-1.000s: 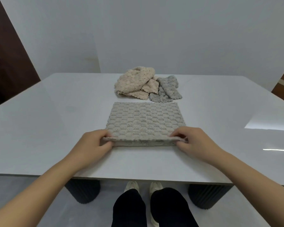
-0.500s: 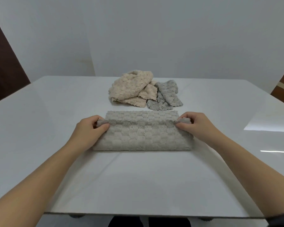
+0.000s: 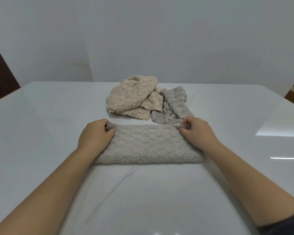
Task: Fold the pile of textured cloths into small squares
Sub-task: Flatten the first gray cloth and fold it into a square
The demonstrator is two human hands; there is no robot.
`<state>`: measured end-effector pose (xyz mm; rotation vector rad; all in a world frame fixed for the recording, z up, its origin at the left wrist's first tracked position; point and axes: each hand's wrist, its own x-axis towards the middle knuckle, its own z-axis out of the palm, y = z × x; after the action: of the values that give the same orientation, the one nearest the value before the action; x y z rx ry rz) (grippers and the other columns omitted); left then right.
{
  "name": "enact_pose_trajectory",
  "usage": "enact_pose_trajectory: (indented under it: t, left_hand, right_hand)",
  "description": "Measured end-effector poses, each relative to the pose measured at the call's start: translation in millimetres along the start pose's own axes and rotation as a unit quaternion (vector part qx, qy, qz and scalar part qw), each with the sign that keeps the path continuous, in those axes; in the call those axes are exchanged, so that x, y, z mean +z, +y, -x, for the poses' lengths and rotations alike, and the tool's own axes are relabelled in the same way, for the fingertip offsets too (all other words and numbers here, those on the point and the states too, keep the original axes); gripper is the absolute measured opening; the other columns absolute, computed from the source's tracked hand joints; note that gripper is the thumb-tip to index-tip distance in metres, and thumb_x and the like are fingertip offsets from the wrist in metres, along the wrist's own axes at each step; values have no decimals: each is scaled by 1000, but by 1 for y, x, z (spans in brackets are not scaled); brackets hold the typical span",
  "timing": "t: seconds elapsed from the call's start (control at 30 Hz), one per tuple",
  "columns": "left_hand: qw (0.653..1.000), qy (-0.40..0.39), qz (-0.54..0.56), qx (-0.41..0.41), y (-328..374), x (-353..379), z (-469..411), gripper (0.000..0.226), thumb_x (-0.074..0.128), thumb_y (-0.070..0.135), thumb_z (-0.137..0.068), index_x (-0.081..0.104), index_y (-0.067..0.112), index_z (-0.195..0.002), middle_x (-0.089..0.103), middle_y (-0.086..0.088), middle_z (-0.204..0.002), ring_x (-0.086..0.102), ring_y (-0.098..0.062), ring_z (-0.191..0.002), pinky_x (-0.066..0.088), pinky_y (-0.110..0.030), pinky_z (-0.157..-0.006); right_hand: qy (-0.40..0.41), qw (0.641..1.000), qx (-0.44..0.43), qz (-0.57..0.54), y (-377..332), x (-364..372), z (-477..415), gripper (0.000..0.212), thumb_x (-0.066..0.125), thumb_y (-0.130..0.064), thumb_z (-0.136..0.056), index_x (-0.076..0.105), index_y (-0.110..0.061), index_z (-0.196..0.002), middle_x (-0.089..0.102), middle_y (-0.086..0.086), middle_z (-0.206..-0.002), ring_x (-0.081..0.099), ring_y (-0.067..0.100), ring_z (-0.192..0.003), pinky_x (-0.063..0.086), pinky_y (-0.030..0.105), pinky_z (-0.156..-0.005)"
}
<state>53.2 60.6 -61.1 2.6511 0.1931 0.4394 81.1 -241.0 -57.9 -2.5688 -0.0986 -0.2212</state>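
Cloth (image 3: pixel 148 146), folded into a long strip at the middle of the table (image 3: pixel 41 124); its under layer is hidden. Left hand (image 3: pixel 95 138) at 9 o'clock and right hand (image 3: pixel 197 131) at 3 o'clock each pinch a far corner with curled fingers, tips partly buried. Heap (image 3: pixel 134 97) of unfolded cloths lies close at 12 o'clock.

No writing, label, brand, number or sign can be read anywhere. The folded cloth (image 3: pixel 148 146), the pile of cloths (image 3: pixel 136 99) and the table (image 3: pixel 41 126) show only plain surfaces.
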Motion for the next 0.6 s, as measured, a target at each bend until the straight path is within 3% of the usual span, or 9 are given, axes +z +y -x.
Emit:
enact_pose_trajectory:
  t: [0.1,0.2,0.27,0.37,0.47,0.53,0.6]
  left_hand:
    - [1000,6,-23,17,-6,7,-2,21,58,33,-91,63,18,-106,58,0,-105,55,-23,-98,44,-37,-82]
    - [998,-19,-57,29,-11,7,-6,38,54,37,-93,57,21,-128,56,-3,-119,48,-24,-114,35,-42,-96]
    - [998,-29,-44,38,-13,6,-8,28,55,35,-93,62,22,-117,55,1,-105,49,-22,-107,35,-40,-92]
    - [997,-27,51,51,-14,4,-6,3,61,26,-89,60,24,-89,53,9,-87,55,-19,-91,42,-35,-81]
    - [983,-19,182,23,-17,3,-2,12,68,19,-86,58,24,-84,60,5,-77,53,-7,-66,40,-20,-60]
    - [963,-11,267,12,-21,1,-3,19,71,12,-84,58,25,-81,60,9,-69,47,-1,-55,37,-13,-53]
    - [938,-4,347,11,-22,-3,-3,22,72,5,-83,59,22,-81,62,15,-66,50,3,-59,41,-10,-57]
  right_hand:
    - [-3,999,-14,39,5,5,-2,26,60,-30,-91,60,-24,-117,55,-1,-117,56,20,-105,45,33,-84]
    - [-12,999,-12,50,12,4,-3,38,60,-37,-91,58,-24,-127,53,2,-123,55,23,-110,45,38,-92]
    - [-25,998,-14,49,15,3,-5,34,62,-38,-90,61,-22,-120,56,2,-114,56,24,-106,45,37,-88]
    - [-7,999,-51,-2,15,2,-5,12,68,-29,-86,59,-22,-90,53,-4,-92,55,18,-85,39,29,-69]
    - [11,989,-60,-132,18,3,0,20,72,-15,-83,53,-19,-82,56,-5,-76,49,7,-65,36,17,-57]
    - [11,964,-46,-262,17,1,3,19,74,-6,-81,59,-15,-87,61,-2,-73,50,6,-61,40,18,-57]
    - [-3,914,-20,-406,12,-3,6,19,72,2,-81,65,-11,-94,66,1,-76,58,8,-65,47,19,-60]
